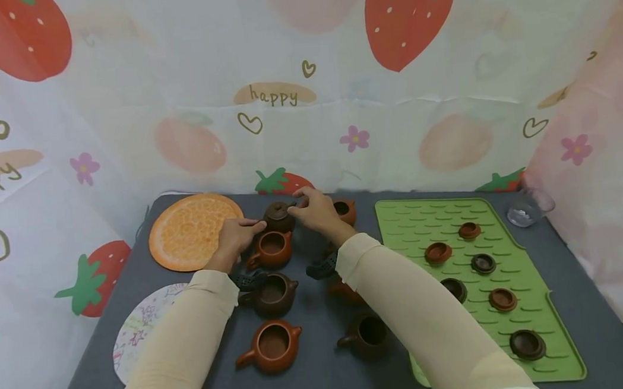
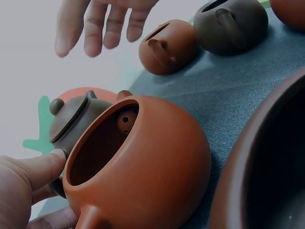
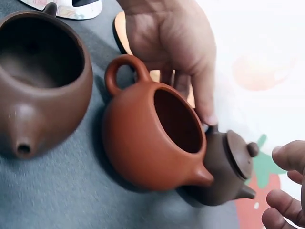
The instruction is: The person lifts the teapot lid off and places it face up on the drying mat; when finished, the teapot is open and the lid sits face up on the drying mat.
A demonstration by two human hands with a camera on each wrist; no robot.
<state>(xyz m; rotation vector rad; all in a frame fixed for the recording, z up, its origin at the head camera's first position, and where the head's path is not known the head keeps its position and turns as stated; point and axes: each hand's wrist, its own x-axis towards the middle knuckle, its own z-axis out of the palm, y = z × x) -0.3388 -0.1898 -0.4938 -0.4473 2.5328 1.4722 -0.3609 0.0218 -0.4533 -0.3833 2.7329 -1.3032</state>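
Note:
At the far edge of the table stands a dark brown lidded teapot [image 1: 278, 218]. My left hand [image 1: 235, 241] pinches it at the handle side, thumb on top, as the left wrist view shows. My right hand [image 1: 320, 212] hovers by its spout with fingers spread and loosely bent; a gap separates them from the pot in the right wrist view. Just in front sits a lidless reddish-brown teapot [image 2: 157, 167]. Nearer still are a dark lidless teapot [image 1: 275, 295] and another reddish one [image 1: 274, 345].
A second row of lidless teapots, including a dark one [image 1: 368, 335], stands partly behind my right arm. Several small lids lie on a green mat [image 1: 414, 218] at right. A clear glass vessel [image 1: 526, 210] stands beyond it. Left are an orange round mat [image 1: 193, 231] and a patterned white one [image 1: 142, 318].

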